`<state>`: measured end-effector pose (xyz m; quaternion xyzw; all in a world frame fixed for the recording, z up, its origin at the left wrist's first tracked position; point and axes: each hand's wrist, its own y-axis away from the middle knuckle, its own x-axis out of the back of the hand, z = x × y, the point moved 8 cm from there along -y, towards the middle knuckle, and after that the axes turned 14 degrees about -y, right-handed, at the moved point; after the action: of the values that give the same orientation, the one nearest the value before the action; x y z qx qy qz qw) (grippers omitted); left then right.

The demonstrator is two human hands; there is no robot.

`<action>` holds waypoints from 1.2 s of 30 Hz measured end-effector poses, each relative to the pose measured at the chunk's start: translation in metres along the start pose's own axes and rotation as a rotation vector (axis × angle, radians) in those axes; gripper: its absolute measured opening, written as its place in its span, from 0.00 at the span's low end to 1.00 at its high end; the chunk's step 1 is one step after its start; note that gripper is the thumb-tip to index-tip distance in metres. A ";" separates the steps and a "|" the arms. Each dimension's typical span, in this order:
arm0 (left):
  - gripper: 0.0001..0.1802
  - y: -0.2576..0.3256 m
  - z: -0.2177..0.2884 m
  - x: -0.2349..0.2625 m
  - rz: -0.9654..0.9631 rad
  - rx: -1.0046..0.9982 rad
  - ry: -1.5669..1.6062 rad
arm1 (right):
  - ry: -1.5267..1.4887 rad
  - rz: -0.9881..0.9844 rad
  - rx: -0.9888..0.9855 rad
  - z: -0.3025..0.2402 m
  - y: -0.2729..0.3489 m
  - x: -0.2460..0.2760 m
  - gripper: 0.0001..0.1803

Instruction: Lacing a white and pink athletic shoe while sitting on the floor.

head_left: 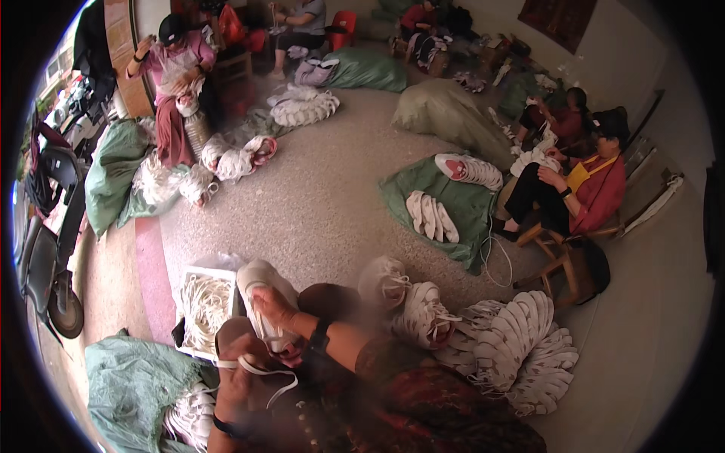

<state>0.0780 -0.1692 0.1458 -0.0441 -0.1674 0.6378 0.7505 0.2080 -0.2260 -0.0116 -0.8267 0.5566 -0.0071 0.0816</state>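
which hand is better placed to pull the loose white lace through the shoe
Left, probably. The left hand already grips the white lace, while the right hand is busy steadying the white shoe.

A shoe (260, 302) is held between both hands, a box of laces (202, 302) just left, stacked shoes (521, 347) right.

White sneaker (260, 298) upright on the lap, flat white shoelace (266, 375) looping below it.

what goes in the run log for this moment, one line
left hand: pulling white lace | right hand: gripping white shoe | box of laces: beside shoe
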 end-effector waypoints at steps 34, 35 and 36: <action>0.22 -0.001 -0.123 -0.010 0.179 0.134 -1.227 | 0.807 -0.268 0.141 -0.053 0.056 0.011 0.19; 0.22 -0.001 -0.137 -0.007 0.119 0.250 -1.181 | 0.842 -0.233 0.172 -0.053 0.048 0.012 0.17; 0.22 -0.011 -0.148 0.001 0.108 0.324 -1.155 | 0.865 -0.214 0.210 -0.055 0.049 0.012 0.16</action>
<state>0.1336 -0.1483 0.0103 0.4157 -0.4463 0.6132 0.5020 0.1621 -0.2617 0.0343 -0.7878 0.4474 -0.4165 -0.0759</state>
